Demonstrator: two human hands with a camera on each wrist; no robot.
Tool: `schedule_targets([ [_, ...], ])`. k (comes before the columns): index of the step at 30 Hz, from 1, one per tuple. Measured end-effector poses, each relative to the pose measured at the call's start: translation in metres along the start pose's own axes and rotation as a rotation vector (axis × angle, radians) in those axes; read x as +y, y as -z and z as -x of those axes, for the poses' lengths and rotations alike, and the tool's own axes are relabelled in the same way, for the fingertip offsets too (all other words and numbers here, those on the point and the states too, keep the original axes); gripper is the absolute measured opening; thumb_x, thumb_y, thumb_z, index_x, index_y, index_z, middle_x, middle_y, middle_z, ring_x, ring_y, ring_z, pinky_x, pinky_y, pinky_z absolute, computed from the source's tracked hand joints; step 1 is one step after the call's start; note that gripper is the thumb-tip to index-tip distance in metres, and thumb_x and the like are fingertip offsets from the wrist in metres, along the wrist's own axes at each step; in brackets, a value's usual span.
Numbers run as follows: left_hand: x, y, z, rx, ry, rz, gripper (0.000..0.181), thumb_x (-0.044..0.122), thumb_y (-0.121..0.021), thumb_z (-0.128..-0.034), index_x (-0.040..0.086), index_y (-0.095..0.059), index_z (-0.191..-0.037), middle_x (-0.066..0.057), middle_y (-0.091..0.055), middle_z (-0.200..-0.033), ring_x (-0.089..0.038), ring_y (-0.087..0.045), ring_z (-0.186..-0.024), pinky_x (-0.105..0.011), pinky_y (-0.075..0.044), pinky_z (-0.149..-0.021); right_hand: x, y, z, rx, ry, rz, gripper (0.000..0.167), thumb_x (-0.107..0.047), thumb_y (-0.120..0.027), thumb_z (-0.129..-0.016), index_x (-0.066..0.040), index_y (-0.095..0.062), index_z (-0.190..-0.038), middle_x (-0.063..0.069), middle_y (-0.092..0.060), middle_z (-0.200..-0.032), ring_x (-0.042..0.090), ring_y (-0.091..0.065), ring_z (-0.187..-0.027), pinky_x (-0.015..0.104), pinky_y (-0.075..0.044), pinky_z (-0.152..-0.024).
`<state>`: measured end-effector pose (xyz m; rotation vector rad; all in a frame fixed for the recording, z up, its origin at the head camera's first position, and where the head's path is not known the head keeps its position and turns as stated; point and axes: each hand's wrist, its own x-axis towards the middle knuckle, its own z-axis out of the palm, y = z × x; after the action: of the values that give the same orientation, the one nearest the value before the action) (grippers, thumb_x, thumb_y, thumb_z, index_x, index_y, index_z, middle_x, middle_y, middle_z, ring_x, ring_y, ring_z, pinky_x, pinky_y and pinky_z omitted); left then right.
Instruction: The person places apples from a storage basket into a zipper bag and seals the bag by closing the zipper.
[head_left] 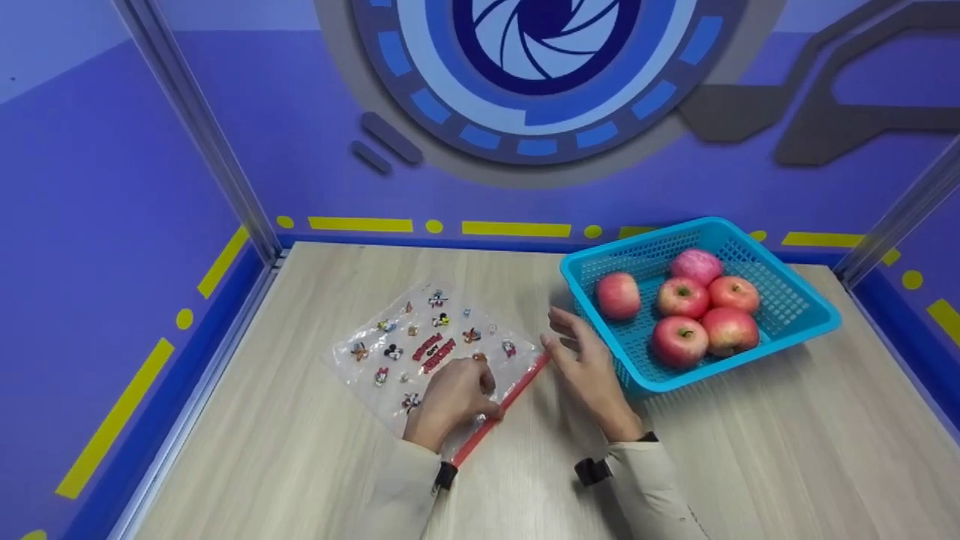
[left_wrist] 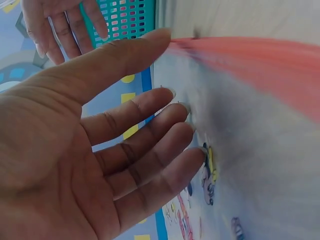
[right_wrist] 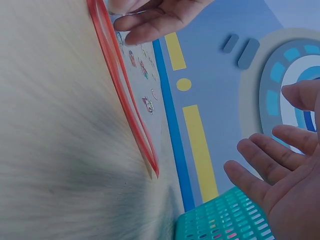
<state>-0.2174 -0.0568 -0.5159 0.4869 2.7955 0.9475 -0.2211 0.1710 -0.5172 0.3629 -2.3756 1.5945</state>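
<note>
A clear plastic bag (head_left: 409, 330) with cartoon prints and a red zip edge (head_left: 525, 381) lies flat on the table. My left hand (head_left: 456, 397) is over the bag beside that edge; in the left wrist view the thumb of the left hand (left_wrist: 100, 135) is at the red strip (left_wrist: 250, 55) and the fingers are loosely bent, gripping nothing. Between the bag's right corner and the blue basket (head_left: 637, 367), my right hand (head_left: 592, 375) is held with relaxed, parted fingers, empty in the right wrist view, where the hand (right_wrist: 285, 160) hangs above the basket (right_wrist: 225, 220).
Several red apples (head_left: 679, 342) lie in the basket at the table's right. Purple-blue printed walls (head_left: 465, 202) stand behind and at both sides of the wooden table (head_left: 255, 420), with metal posts (head_left: 217, 150) at the corners.
</note>
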Motion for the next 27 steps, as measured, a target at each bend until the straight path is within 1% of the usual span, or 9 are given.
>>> schedule_targets([
  [3,0.0013,-0.0027,-0.0002,-0.018,0.042,0.006,0.031,0.017,-0.100,-0.0711,0.008,-0.077,-0.090,0.003,-0.066,-0.082,-0.014,-0.055,-0.071,-0.034,-0.050,-0.067,0.0000,-0.0001,0.0005,0.000,-0.026,0.007,0.056,-0.034,-0.067,-0.107,-0.006,-0.052,-0.154,0.011,-0.057,-0.153,0.030,-0.055,-0.138,0.059,-0.045,-0.112],
  [6,0.0021,-0.0044,-0.0009,-0.023,0.056,-0.022,0.027,0.017,-0.099,-0.0725,0.010,-0.074,-0.082,0.006,-0.062,-0.074,-0.013,-0.053,-0.068,-0.032,-0.048,-0.063,0.0008,-0.0008,0.0005,0.001,-0.026,-0.002,0.054,-0.030,-0.067,-0.108,-0.004,-0.052,-0.153,0.012,-0.058,-0.152,0.031,-0.056,-0.138,0.060,-0.045,-0.111],
  [10,0.0028,-0.0058,-0.0009,-0.020,0.039,-0.062,0.027,0.015,-0.095,-0.0733,0.013,-0.068,-0.070,0.008,-0.058,-0.066,-0.012,-0.049,-0.062,-0.032,-0.045,-0.058,0.0019,-0.0026,0.0014,-0.005,-0.019,-0.007,0.053,-0.027,-0.067,-0.107,-0.004,-0.052,-0.153,0.012,-0.058,-0.152,0.032,-0.056,-0.137,0.060,-0.045,-0.111],
  [13,0.0033,-0.0066,-0.0001,-0.017,0.027,-0.071,0.027,0.014,-0.092,-0.0733,0.014,-0.066,-0.065,0.010,-0.056,-0.061,-0.011,-0.047,-0.058,-0.032,-0.041,-0.054,0.0033,-0.0040,0.0016,-0.022,-0.018,0.003,0.053,-0.028,-0.067,-0.108,-0.004,-0.052,-0.153,0.013,-0.057,-0.152,0.032,-0.055,-0.137,0.060,-0.045,-0.112],
  [17,0.0039,-0.0079,0.0004,-0.014,0.020,-0.070,0.028,0.013,-0.088,-0.0741,0.017,-0.064,-0.060,0.012,-0.053,-0.057,-0.010,-0.045,-0.053,-0.030,-0.038,-0.051,0.0039,-0.0041,0.0009,-0.040,-0.024,0.008,0.053,-0.028,-0.067,-0.108,-0.004,-0.052,-0.153,0.013,-0.058,-0.151,0.032,-0.056,-0.136,0.059,-0.045,-0.111],
  [20,0.0038,-0.0090,0.0000,-0.008,0.031,-0.044,0.030,0.012,-0.084,-0.0768,0.017,-0.060,-0.060,0.012,-0.049,-0.057,-0.009,-0.044,-0.051,-0.028,-0.035,-0.048,0.0045,-0.0040,0.0000,-0.048,-0.036,0.010,0.052,-0.026,-0.067,-0.107,-0.004,-0.053,-0.152,0.012,-0.059,-0.150,0.031,-0.057,-0.136,0.058,-0.046,-0.111],
  [24,0.0037,-0.0095,-0.0018,0.032,0.026,0.002,0.031,0.011,-0.081,-0.0817,0.017,-0.057,-0.063,0.012,-0.046,-0.057,-0.008,-0.043,-0.050,-0.026,-0.032,-0.044,0.0068,-0.0045,-0.0009,-0.051,-0.033,0.011,0.052,-0.023,-0.069,-0.106,-0.003,-0.054,-0.151,0.013,-0.059,-0.149,0.031,-0.057,-0.135,0.058,-0.046,-0.111],
  [27,0.0049,-0.0085,-0.0035,0.088,0.005,0.041,0.028,0.009,-0.079,-0.0850,0.015,-0.058,-0.067,0.010,-0.048,-0.061,-0.007,-0.044,-0.054,-0.024,-0.034,-0.046,0.0075,-0.0055,-0.0018,-0.038,-0.012,0.018,0.052,-0.022,-0.071,-0.105,-0.001,-0.055,-0.150,0.015,-0.059,-0.149,0.034,-0.057,-0.134,0.059,-0.046,-0.111],
])
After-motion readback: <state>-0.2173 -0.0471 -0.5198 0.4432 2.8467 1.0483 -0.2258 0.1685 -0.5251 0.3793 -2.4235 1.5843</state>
